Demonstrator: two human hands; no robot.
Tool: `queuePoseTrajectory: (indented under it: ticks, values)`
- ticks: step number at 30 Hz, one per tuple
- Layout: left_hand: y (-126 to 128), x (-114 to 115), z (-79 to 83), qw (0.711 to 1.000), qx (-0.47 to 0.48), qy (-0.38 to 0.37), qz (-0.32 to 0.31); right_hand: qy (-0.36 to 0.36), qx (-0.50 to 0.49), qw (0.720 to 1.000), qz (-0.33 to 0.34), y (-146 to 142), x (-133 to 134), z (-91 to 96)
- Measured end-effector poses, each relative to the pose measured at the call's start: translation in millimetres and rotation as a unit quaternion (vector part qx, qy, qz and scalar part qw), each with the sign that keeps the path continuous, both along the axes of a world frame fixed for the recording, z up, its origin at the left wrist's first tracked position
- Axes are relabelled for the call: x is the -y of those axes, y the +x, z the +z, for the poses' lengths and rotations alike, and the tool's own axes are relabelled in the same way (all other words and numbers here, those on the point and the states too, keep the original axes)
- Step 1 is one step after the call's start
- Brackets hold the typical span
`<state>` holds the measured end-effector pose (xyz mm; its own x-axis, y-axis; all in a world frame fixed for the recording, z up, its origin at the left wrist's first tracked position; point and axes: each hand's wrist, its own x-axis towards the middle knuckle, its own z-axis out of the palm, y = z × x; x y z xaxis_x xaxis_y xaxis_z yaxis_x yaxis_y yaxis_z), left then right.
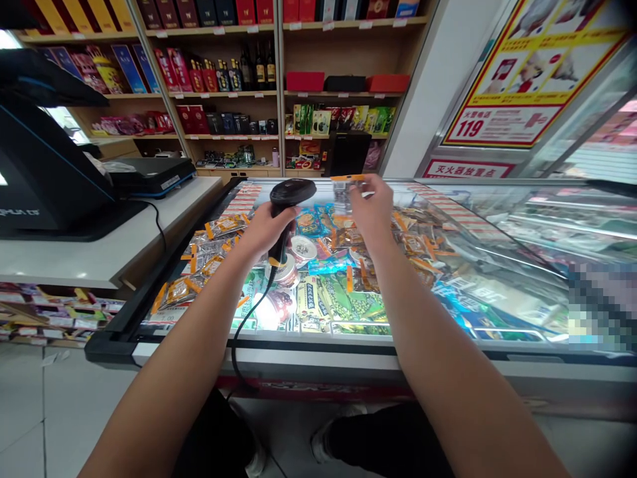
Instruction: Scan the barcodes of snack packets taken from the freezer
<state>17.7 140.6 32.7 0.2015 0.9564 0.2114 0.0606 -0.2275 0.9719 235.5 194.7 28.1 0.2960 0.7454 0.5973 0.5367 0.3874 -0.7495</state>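
Our left hand (pixel 271 229) clasps the scanner (pixel 292 192), handle (pixel 279 249) toward six o'clock; at its three o'clock, near but apart, our right hand (pixel 374 204) pinches the packet (pixel 342 196), orange strip (pixel 354 177) toward twelve.

Left hand (pixel 266 229) grips black handheld scanner (pixel 292 192) by handle; cable (pixel 249 313) runs down over freezer (pixel 318 355) front. Right hand (pixel 374 207) pinches small packet (pixel 342 194) with orange top edge, near scanner head, apart. Both hands above packaged goods (pixel 348 299). White counter (pixel 99 259) at left, shelves (pixel 223 96) of boxes and bottles behind.
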Motion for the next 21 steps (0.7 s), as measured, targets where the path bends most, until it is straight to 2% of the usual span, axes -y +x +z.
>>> queuePoseTrajectory:
  ticks: [3, 5, 8, 9, 10, 12, 14, 16, 18, 20, 21]
  values:
    - [0, 0, 3.1, 0.998, 0.034, 0.001, 0.046, -0.002, 0.113, 0.983, -0.142, 17, 11, 10.2]
    - [-1, 0, 5.2, 0.996, 0.045, 0.005, 0.075, -0.067, 0.198, 0.957, -0.203, 27, 15, 13.1]
    - [-6, -1, 8.7, 0.992, 0.057, 0.000, 0.110, -0.244, 0.291, 0.905, -0.192, 35, 12, 10.9]
    - [-9, -2, 9.9, 0.991, 0.063, -0.001, 0.117, -0.284, 0.307, 0.891, -0.179, 34, 11, 9.5]
    - [-12, -3, 11.3, 0.990, 0.070, 0.000, 0.124, -0.300, 0.319, 0.883, -0.167, 32, 9, 8.3]
    - [-18, -4, 14.2, 0.987, 0.084, 0.005, 0.138, -0.269, 0.332, 0.892, -0.147, 22, 10, 6.5]
    - [-24, -6, 17.1, 0.984, 0.096, 0.010, 0.152, -0.197, 0.326, 0.921, -0.087, 3, 15, 3.7]
    - [-30, -7, 19.9, 0.981, 0.107, 0.018, 0.162, -0.138, 0.290, 0.946, 0.040, -24, 25, -3.6]
    - [-35, -7, 22.3, 0.978, 0.121, 0.030, 0.169, -0.141, 0.230, 0.940, 0.211, -58, 37, -16.7]
    - [-40, -6, 24.2, 0.974, 0.132, 0.043, 0.180, -0.178, 0.196, 0.914, 0.307, -93, 50, -33.1]
    - [-42, -6, 25.0, 0.972, 0.136, 0.046, 0.186, -0.185, 0.207, 0.901, 0.332, -109, 55, -41.0]
